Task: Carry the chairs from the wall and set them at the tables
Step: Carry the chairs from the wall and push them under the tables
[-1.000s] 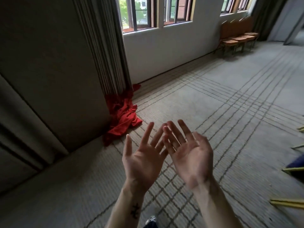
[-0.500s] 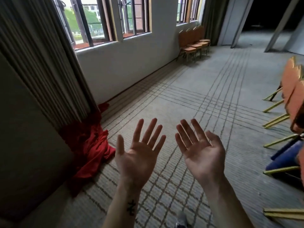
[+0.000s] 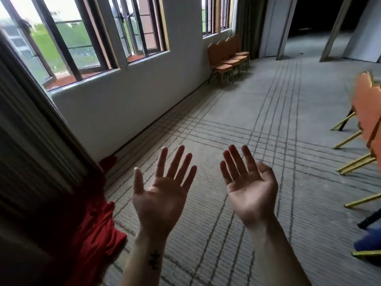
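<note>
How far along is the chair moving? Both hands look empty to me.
Possibly done: some orange chairs stand at the right edge, though no table shows. In hand: nothing; the left hand and right hand are open and empty. Left: a row of chairs waits by the wall under the windows.

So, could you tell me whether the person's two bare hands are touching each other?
Apart. The head view shows patterned grey carpet plainly between the left hand and the right hand, both palms up.
</note>
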Available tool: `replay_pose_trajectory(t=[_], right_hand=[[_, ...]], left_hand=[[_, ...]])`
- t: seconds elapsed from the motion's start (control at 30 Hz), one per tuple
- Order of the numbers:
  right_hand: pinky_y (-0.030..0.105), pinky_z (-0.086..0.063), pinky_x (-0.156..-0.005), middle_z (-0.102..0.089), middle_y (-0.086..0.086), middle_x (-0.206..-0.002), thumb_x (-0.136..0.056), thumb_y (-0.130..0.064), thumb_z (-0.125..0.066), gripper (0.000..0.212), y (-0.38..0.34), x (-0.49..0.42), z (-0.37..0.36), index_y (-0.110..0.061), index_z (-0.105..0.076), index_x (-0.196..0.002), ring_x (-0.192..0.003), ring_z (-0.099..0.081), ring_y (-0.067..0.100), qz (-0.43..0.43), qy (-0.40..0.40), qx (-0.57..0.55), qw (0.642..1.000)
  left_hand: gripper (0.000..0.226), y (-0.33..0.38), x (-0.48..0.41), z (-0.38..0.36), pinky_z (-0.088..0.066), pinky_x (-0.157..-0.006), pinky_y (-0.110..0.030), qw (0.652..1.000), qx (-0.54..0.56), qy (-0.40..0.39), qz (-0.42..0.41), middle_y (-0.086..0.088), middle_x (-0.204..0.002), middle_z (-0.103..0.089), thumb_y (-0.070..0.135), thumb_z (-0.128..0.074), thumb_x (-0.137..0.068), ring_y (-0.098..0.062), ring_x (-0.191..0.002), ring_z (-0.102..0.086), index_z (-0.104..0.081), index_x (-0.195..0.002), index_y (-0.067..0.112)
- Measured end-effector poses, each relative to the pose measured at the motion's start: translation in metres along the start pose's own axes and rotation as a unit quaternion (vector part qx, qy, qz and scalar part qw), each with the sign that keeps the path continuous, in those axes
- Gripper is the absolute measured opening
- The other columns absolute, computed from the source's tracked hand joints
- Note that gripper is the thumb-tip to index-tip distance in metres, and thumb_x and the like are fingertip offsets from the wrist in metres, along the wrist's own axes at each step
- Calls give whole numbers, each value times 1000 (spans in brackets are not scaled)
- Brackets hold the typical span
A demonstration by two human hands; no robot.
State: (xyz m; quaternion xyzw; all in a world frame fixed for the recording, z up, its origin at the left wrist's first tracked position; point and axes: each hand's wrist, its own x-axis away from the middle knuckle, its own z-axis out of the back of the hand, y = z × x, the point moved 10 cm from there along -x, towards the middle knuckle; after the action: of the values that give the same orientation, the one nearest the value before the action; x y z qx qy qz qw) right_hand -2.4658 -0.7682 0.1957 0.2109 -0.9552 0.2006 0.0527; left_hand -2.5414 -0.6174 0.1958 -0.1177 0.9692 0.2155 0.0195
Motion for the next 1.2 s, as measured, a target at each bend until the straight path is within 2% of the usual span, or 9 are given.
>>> replay_pose_trajectory(t=[0.13, 0.23, 0.37, 0.43, 0.57, 0.8, 0.87, 1.03, 1.2], right_hand=[[46, -38, -116, -63, 20, -138, -102, -28, -37, 48, 26, -89, -20, -10, -55, -142, -128, -61, 33, -27, -11, 4, 1000], [46, -39, -114, -63, 20, -138, -103, -29, -35, 48, 24, -159, -27, -10, -55, -142, -128, -61, 34, -23, -14, 24, 999], [46, -37, -116, -61, 18, -142, -103, -32, -34, 46, 14, -284, -34, -15, -57, -139, -131, -59, 32, 16, 17, 21, 1000], [46, -38, -116, -60, 17, -143, -103, -33, -35, 45, 21, -306, -50, -16, -57, -139, -131, -60, 31, 0, 6, 30, 1000], [47, -38, -115, -62, 19, -140, -104, -35, -34, 48, 37, -412, -108, -12, -55, -142, -129, -61, 33, 8, -23, 50, 998], [44, -42, -112, -59, 20, -143, -105, -34, -34, 50, -10, -571, -119, -14, -50, -148, -132, -59, 32, 70, 13, 8, 997], [43, -47, -111, -60, 20, -142, -103, -34, -35, 48, -8, -622, -114, -14, -53, -144, -130, -61, 32, 60, 26, 17, 998], [47, -40, -114, -61, 20, -141, -103, -34, -35, 50, 3, -760, -136, -12, -53, -144, -129, -61, 33, 24, -1, 42, 999], [46, -43, -109, -61, 19, -141, -104, -34, -35, 47, -43, -894, -163, -14, -55, -141, -129, -62, 33, 35, -19, -1, 999]], left_hand=[[77, -13, -89, 12, -8, -128, -54, 1000, 24, -3, 10, -21, -164, -32, 67, -33, -102, -42, -152, -30, -31, -161, 16], [77, 6, -156, 39, -7, -128, -55, 999, 38, -20, 8, -20, -165, -31, 67, -33, -103, -42, -153, -28, -31, -161, 18], [74, 60, -276, 95, -13, -126, -57, 997, 68, 11, -18, -20, -163, -35, 66, -35, -102, -41, -151, -34, -41, -158, 17], [73, 67, -302, 83, -16, -125, -57, 998, 66, -6, -15, -19, -162, -39, 65, -34, -102, -40, -149, -38, -42, -157, 18], [74, 94, -435, 86, -16, -125, -56, 999, 44, -5, 17, -20, -160, -41, 66, -36, -100, -40, -147, -40, -48, -154, 16], [72, 137, -599, 112, -19, -123, -57, 998, 60, -3, 26, -20, -158, -45, 65, -35, -102, -40, -146, -43, -50, -152, 15], [72, 124, -643, 122, -19, -123, -58, 998, 40, 6, 45, -20, -157, -46, 65, -34, -101, -40, -144, -45, -52, -151, 15], [74, 109, -775, 139, -20, -124, -57, 998, -26, 41, 43, -20, -154, -49, 66, -31, -100, -40, -143, -47, -45, -154, 18], [72, 150, -899, 142, -20, -124, -55, 999, -9, 39, -2, -19, -156, -47, 66, -33, -101, -39, -145, -45, -45, -155, 18]])
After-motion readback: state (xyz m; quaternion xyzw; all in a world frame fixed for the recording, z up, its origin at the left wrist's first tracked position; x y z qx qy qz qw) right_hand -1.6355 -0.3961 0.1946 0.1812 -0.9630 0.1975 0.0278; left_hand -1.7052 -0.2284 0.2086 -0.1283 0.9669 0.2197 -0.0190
